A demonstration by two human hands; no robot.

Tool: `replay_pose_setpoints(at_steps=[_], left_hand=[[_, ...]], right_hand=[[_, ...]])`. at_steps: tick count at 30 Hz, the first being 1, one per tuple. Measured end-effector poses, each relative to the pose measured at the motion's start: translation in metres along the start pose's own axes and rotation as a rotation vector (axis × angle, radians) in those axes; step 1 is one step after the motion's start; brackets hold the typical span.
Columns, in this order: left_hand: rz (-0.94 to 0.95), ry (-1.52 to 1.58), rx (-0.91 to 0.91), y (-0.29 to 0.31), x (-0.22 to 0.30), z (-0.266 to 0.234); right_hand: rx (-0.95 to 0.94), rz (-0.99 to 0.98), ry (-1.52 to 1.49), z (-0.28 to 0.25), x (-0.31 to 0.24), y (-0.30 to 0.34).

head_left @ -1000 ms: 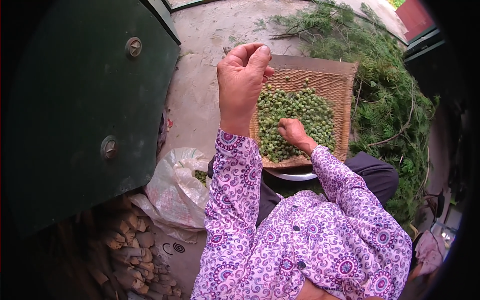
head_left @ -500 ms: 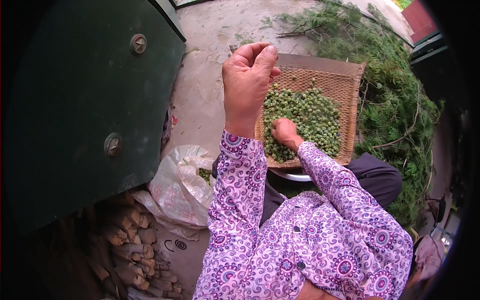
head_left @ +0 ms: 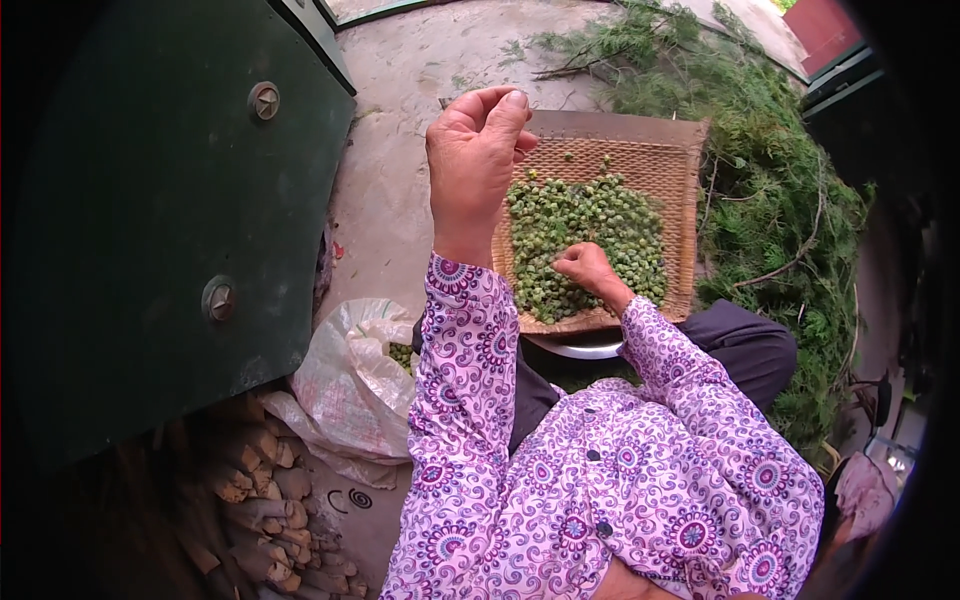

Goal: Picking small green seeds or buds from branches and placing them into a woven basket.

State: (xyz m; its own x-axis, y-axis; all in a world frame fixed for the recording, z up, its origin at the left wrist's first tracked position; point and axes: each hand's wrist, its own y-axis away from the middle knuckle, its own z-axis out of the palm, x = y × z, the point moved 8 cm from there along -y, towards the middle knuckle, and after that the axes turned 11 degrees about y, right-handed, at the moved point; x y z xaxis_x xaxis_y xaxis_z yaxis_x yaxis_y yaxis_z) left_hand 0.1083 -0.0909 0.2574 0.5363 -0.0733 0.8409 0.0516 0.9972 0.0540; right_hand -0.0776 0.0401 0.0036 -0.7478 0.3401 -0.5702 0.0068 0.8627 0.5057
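My left hand (head_left: 475, 160) is raised in front of me, above the near left corner of a flat woven tray (head_left: 670, 170). Its fingers are curled, with thumb and forefinger pinched together, and I see nothing between them. A heap of small green pods (head_left: 590, 215) covers the tray's middle. My right hand (head_left: 585, 268) rests on the near edge of that heap, its fingers curled down into the pods. What they grip is hidden. The tray sits over a white bowl (head_left: 585, 349) on my lap.
A dark green metal door (head_left: 150, 220) with round bolts stands at my left. Leafy green branches (head_left: 780, 190) are piled to the right and behind the tray. A white plastic bag (head_left: 350, 385) holding some pods lies by my left knee, next to stacked firewood (head_left: 255, 500).
My left hand stays raised and pinched, drifting only slightly. My right hand shifts a little within the near edge of the pods.
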Motion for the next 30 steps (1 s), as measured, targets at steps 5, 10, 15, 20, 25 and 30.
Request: replay_pose_setpoints(at_steps=[5,10,15,20,25,30], left_hand=[[0.005,-0.020,0.003,0.000,-0.001,-0.001],[-0.005,-0.016,0.004,-0.002,-0.007,-0.002],[0.001,-0.030,0.004,0.000,-0.003,-0.003],[-0.008,-0.041,0.000,-0.001,-0.004,-0.005],[-0.021,-0.043,-0.009,0.000,-0.006,0.000],[-0.013,-0.047,-0.009,0.002,-0.005,0.003]], right_hand=[[-0.127,0.154,-0.287,-0.004,0.001,0.014],[-0.128,0.163,-0.607,-0.025,0.022,0.026],[0.350,0.049,-1.736,-0.127,0.104,0.043],[0.524,0.413,-1.200,-0.127,0.139,0.075],[0.597,0.392,-0.428,-0.095,0.160,0.064],[0.566,0.416,-0.306,-0.079,0.153,0.035]])
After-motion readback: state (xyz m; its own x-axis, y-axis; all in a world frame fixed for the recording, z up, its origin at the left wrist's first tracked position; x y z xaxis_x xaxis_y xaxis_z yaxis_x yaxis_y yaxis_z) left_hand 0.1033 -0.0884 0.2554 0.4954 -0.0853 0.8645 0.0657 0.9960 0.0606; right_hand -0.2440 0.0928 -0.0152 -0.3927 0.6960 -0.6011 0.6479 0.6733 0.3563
